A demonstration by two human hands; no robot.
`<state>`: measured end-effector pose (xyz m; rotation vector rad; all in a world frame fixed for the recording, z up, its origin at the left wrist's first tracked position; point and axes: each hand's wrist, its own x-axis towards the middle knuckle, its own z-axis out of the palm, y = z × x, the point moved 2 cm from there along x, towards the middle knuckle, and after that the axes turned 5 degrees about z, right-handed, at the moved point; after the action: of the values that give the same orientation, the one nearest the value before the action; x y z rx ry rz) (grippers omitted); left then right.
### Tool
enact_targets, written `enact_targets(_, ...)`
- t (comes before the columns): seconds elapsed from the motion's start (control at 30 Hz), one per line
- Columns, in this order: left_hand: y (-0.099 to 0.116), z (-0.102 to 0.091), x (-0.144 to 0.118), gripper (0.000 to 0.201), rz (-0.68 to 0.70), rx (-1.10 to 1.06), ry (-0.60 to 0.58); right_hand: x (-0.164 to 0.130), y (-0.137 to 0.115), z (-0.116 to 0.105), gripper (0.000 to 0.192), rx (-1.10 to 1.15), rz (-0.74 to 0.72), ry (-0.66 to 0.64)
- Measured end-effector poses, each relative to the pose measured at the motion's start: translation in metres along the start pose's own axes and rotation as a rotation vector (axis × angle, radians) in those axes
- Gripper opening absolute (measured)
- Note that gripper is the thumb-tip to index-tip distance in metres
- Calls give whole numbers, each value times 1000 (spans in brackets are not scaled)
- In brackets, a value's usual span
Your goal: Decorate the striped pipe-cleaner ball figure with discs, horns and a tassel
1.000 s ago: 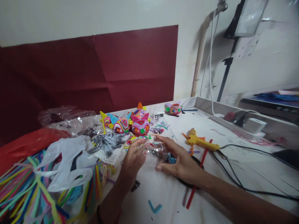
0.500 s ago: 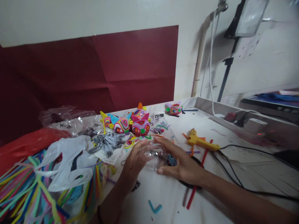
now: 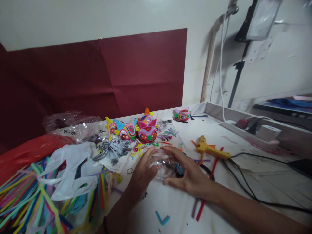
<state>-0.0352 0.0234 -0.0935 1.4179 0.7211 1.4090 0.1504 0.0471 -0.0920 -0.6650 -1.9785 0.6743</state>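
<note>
Between my two hands, above the white table, is a clear plastic ball with a seam running round it. My left hand is curled round its left side, thumb lying across the front. My right hand grips the right side, fingers over the top and thumb low at the front. Just behind the right hand a small blue piece partly shows. A bent blue pipe cleaner lies in front of the hands, and a red pipe cleaner passes beneath my right forearm.
A yellow hot glue gun with a black cord lies at right. Several colourful animal-head ornaments sit at the back. Bundled pipe cleaners and a white plastic bag fill the left. A power strip lies along the right-hand edge.
My left thumb has moved across the front of the clear ball. Both hands stay round it. The whole view has shifted slightly.
</note>
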Motion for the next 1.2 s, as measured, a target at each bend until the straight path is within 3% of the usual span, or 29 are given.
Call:
enact_targets(0.4,2,3,0,60,-32,-7,29,-3,2,1,88,-184,-212,35)
enact_targets(0.67,-4,1,0,61,-56,-15,48,-2,2,2,87,-186,-258,42)
enact_targets(0.87,-8,1,2,64,-25,-68,69,-1,5,7,83,-61,-123,22)
enact_targets(1.03,-5,4,1,61,-53,-78,123,-2,4,18,81,184,95,-19)
enact_targets(1.2,12,0,12,63,-28,-113,184,27,-2,23,82,460,225,-42)
